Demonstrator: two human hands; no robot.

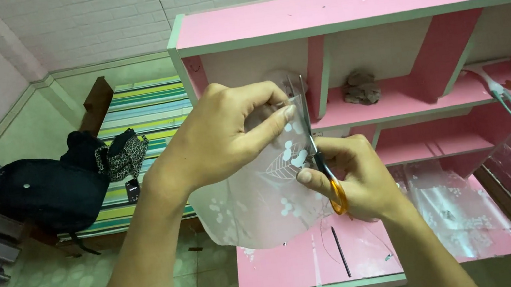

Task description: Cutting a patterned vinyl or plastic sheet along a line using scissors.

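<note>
The right hand (355,176) grips orange-handled scissors (321,154), blades up against a clear leaf-printed film (263,201). The left hand (227,131) pinches the film's top edge, holding it in the air above the pink counter (285,268). Behind stands a pink shelf (395,102); farther left, a black bag (51,190) on a striped bed (146,108).

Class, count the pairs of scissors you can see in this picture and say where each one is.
1: orange-handled scissors in the right hand, blades up against the clear patterned film held by the left hand. Others may be hidden.
</note>
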